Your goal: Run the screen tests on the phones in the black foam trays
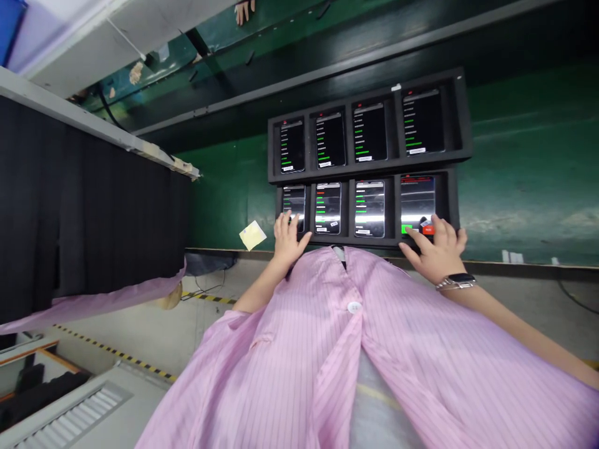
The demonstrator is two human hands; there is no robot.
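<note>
Two black foam trays (461, 134) lie on a green table, each with a row of lit phones showing green and red test lines. My left hand (286, 240) rests with spread fingers on the leftmost phone (294, 201) of the near tray. My right hand (436, 246), a watch on its wrist, lies with fingers stretched on the rightmost phone (417, 198), fingertips at its green and red on-screen buttons. Two more phones (328, 207) (369, 208) sit between them. My pink striped coat (337, 349) covers the foreground.
A yellow note (253, 235) lies on the green table (528, 187) left of the trays. A black curtain (88, 212) hangs at the left. Another person's hand (244, 10) shows at the top edge. The floor has yellow-black tape (116, 354).
</note>
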